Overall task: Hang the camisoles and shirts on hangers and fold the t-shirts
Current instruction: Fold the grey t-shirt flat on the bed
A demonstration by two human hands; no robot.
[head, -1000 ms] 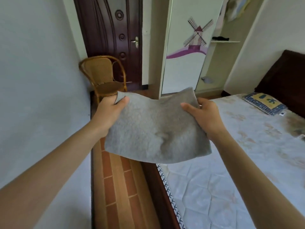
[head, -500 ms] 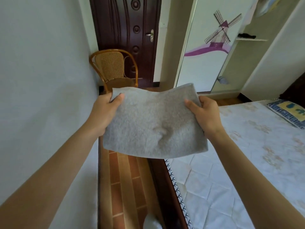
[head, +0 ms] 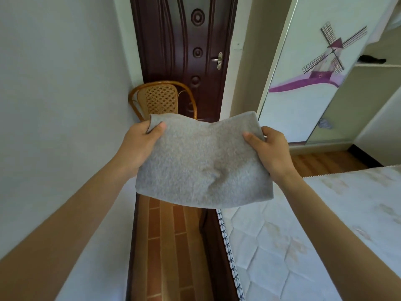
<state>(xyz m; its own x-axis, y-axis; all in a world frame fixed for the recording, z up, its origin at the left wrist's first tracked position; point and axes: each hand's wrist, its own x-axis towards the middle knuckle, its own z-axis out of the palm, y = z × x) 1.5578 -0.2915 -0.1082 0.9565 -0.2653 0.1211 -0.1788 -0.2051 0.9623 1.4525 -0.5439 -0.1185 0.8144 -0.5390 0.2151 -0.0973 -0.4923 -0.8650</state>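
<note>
A folded grey t-shirt [head: 201, 161] is held up in the middle of the frame, clear of everything below it, between both hands. The left hand [head: 138, 146] grasps its upper left corner, thumb pressed on the top face and the other fingers hidden beneath the cloth. The right hand [head: 269, 151] grasps the upper right edge the same way, thumb lying on top and fingers curled under. The cloth sags slightly between the two grips and shows a small pucker just below its centre; its lower edge hangs free and curves over the gap between floor and bed.

In the lower right of the frame lies the bed [head: 303, 246], a pale quilted mattress with a faint floral print and a blue-stitched border along its left edge, set on a dark wooden frame. Beside it, at lower centre, runs a strip of brown wood-plank floor [head: 169, 246]. A plain white wall [head: 54, 94] fills the left of the frame. At upper centre stands a dark carved door [head: 184, 51] with a metal handle, and in front of it a rattan chair [head: 160, 98], partly hidden behind the t-shirt. In the upper right is a wardrobe door [head: 303, 72] painted with a purple windmill, with an open shelf beyond it carrying a small dark item I cannot identify.
</note>
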